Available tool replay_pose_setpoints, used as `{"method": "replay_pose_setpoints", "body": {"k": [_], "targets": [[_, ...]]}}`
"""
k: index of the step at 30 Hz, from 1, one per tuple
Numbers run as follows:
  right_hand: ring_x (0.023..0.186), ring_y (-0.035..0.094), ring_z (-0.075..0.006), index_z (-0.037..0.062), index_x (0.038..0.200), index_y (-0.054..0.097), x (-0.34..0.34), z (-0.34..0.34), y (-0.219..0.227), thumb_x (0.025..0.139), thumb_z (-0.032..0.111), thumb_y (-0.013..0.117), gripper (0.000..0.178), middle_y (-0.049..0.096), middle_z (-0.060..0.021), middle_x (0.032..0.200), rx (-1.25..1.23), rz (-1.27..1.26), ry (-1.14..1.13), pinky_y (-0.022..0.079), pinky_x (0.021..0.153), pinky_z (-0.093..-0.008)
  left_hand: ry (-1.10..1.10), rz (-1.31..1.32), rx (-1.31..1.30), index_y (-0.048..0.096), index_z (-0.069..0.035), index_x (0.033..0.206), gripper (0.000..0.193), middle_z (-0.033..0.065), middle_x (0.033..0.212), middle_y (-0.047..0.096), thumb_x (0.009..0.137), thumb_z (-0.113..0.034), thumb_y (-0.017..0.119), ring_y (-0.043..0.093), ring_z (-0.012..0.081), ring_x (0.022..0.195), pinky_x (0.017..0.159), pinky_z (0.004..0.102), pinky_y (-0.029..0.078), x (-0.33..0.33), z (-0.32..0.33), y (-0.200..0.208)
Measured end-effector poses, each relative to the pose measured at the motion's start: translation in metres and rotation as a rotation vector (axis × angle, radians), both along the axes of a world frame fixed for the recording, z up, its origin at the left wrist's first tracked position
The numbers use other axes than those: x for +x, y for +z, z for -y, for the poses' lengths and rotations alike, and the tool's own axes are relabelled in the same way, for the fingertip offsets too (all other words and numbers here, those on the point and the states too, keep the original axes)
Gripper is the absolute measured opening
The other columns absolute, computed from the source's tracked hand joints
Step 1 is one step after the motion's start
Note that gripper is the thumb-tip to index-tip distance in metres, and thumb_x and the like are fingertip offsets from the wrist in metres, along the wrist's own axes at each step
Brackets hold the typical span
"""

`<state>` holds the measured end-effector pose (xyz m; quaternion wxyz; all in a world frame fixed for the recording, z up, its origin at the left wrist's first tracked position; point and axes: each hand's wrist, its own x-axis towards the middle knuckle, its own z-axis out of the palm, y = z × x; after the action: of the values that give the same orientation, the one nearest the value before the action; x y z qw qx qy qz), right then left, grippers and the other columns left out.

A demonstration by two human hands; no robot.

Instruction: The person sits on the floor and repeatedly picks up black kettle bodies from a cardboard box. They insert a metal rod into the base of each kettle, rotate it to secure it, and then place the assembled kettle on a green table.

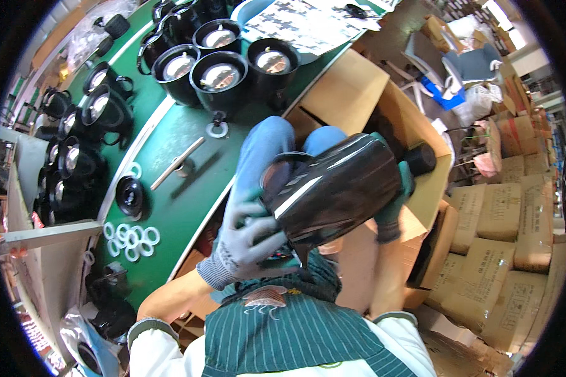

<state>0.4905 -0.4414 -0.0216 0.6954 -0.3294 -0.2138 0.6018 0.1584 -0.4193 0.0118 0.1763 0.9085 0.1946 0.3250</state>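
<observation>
A glossy black kettle body point(336, 191) lies tilted on its side in the air over my lap, a handle-like loop at its upper left and a pointed part at its lower edge. My left hand point(248, 232), in a grey knit glove, grips its left end, fingers bent against the wall. My right hand point(396, 201), gloved in grey-green, is wrapped round the right end, with part of its fingers hidden behind the body. Just beyond that hand, an open cardboard box point(352, 88) holds dark parts, among them a black cylindrical piece point(419, 159).
On the green table point(195, 144) stand several black kettle bodies point(219, 78) with shiny metal discs inside. White rings point(132, 239), a round black part point(129, 195) and a metal bar on a small stand point(179, 162) lie nearer. Stacked cartons point(484, 270) fill the right side.
</observation>
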Motion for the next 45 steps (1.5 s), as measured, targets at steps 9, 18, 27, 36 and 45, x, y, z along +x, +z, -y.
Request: {"method": "replay_pose_setpoints", "body": {"k": [9,18,27,36,45], "targets": [[0.121,0.061,-0.0416,0.0098,0.136,0.062,-0.109,-0.015,0.019,0.077,0.054,0.080,0.076,0.063,-0.0230,0.130,0.165,1.705,0.106,0.049,0.104,-0.0491,0.943,-0.573,0.203,0.057,-0.011,0.139,0.062,0.0170,0.131,0.062,0.086,-0.036,0.075,0.059,0.0384,0.121,0.101,0.0535,0.046,-0.113,-0.118,-0.140],[0.132,0.056,-0.0389,-0.0016,0.161,0.025,-0.114,-0.016,-0.033,0.102,0.075,0.021,0.097,0.052,-0.0266,0.148,-0.164,0.360,-0.186,0.044,0.113,-0.0488,0.445,-0.160,-0.582,0.061,-0.001,0.136,0.062,0.0182,0.110,0.075,0.084,-0.024,0.086,0.074,0.0283,0.105,0.090,0.0396,0.058,-0.073,-0.140,-0.071],[0.124,0.065,-0.0350,-0.0024,0.157,0.033,-0.094,-0.017,-0.015,0.104,0.069,0.028,0.088,0.059,-0.0284,0.140,-0.213,0.107,-0.013,0.050,0.109,-0.0435,-0.027,-0.694,-0.307,0.054,-0.006,0.144,0.069,0.0184,0.105,0.073,0.085,-0.032,0.077,0.074,0.0362,0.093,0.081,0.0431,0.059,0.048,-0.095,0.043],[0.119,0.068,-0.0205,0.0042,0.137,0.062,-0.054,-0.061,-0.054,0.104,0.030,0.062,0.042,0.063,-0.0182,0.140,0.091,0.306,0.230,0.058,0.095,-0.0340,0.313,-0.768,-0.201,0.052,0.001,0.140,0.050,0.0182,0.095,0.070,0.098,-0.024,0.062,0.073,0.0359,0.079,0.070,0.0433,0.058,0.089,-0.042,0.050],[0.112,0.064,-0.0310,0.0020,0.092,0.079,-0.055,-0.019,-0.023,0.103,0.049,0.057,0.053,0.074,-0.0179,0.106,0.396,0.513,0.287,0.048,0.102,-0.0437,0.085,-0.202,-0.616,0.061,-0.001,0.132,0.043,0.0139,0.088,0.075,0.111,-0.031,0.039,0.071,0.0203,0.070,0.067,0.0317,0.054,0.060,-0.106,0.003]]}}
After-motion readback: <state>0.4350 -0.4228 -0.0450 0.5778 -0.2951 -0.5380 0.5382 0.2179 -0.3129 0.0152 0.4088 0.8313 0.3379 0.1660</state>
